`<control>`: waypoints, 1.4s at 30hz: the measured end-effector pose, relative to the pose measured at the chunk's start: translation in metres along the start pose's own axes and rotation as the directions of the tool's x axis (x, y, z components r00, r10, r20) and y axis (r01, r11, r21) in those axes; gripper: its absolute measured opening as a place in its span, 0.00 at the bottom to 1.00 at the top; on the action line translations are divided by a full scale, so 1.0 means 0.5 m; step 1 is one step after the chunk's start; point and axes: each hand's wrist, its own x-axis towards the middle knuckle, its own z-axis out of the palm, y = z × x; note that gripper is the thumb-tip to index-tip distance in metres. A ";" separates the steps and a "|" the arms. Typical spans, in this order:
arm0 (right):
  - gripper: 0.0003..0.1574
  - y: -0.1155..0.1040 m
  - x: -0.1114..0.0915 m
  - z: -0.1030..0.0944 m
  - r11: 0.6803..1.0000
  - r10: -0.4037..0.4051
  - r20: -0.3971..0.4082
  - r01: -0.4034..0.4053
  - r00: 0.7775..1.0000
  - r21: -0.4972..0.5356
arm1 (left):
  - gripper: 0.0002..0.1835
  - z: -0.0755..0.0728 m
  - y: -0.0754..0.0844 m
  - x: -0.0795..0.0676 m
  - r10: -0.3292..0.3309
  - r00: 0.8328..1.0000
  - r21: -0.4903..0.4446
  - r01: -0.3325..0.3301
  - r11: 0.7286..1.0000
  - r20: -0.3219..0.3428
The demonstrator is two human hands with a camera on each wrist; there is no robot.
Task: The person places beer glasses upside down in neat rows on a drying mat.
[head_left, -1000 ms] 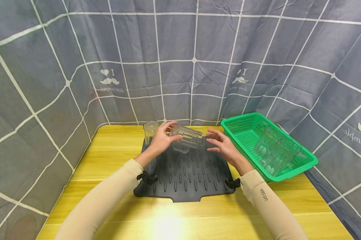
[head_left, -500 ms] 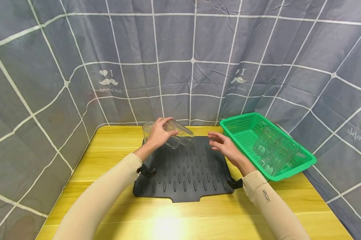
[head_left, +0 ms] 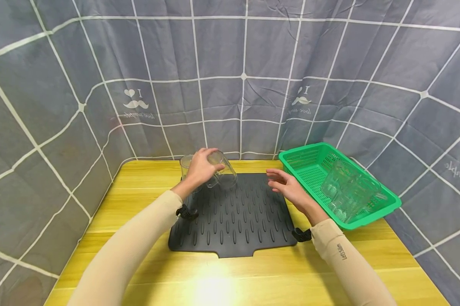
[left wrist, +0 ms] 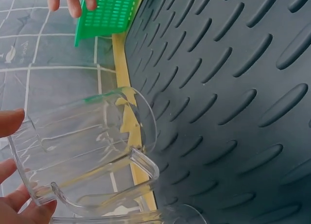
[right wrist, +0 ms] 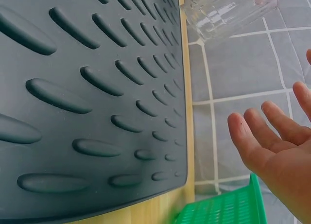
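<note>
Bkgd: gray fabric curtain [head_left: 222, 51], creased, w/ white grid lines & mustache prints. Below: yellow wood-grain tabletop [head_left: 142, 191], smooth, w/ a bright glare spot near front. On it, a flat dark-gray molded mat [head_left: 233, 221], matte, approx. rectangular, patterned w/ elongated oval ridges, tab on front edge. Just beside it, R side: green plastic rectangular basket [head_left: 306, 172], perforated walls, rolled rim, holding several clear glass-like handled mugs [head_left: 350, 193] grouped at R end; exact no. hard to tell. Beige smooth-knit sleeves [head_left: 130, 238] cover both arms; R one bears dark lettering.

R hand [head_left: 291, 190]: grip released, fingers loosely bent in air between mat & basket. L hand [head_left: 201, 167]: grip grasping one end of a clear glass-like fluted mug w/ angular handle [left wrist: 82, 146], tilted over mat's back L area, round far end angled down twd mat. Just beside, partly behind L hand: upright clear cylindrical vessel [head_left: 184, 168]. Smallest: black wrist straps [head_left: 186, 212], 1 per wrist.
</note>
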 end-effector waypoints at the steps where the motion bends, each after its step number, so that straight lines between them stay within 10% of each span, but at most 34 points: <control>1: 0.35 0.000 -0.001 -0.001 1.000 -0.001 0.002 0.001 1.000 0.001 | 0.35 0.002 0.001 0.001 -0.001 1.000 0.006 0.001 1.000 0.005; 42: 0.32 0.007 -0.002 -0.025 1.000 0.007 0.003 -0.007 1.000 -0.004 | 0.31 0.034 0.018 0.045 0.053 0.985 0.220 -0.089 0.971 0.165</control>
